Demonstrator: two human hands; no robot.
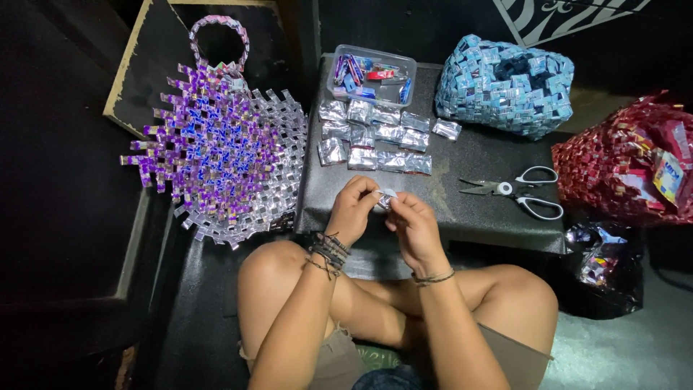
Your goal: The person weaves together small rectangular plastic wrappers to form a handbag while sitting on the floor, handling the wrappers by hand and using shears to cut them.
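A small folded silver foil piece [386, 199] is held above the near edge of the low black table [476, 162], pinched between both hands: the fingers of the left hand [351, 209] are closed on its left side and the fingers of the right hand [411, 220] are clamped on its right side. Cord bracelets are worn on both wrists. Just beyond the hands, rows of folded silver foil pieces [375, 137] are laid flat on the table, and behind them a clear plastic tub [372, 72] of coloured wrappers is set. A pair of white-handled scissors [516, 191] is lying to the right, well apart from the hands. A blue woven bag [505, 83] is placed at the table's far right corner, a red woven bag [624, 166] further right, and a purple and silver woven basket [216, 144] on the left
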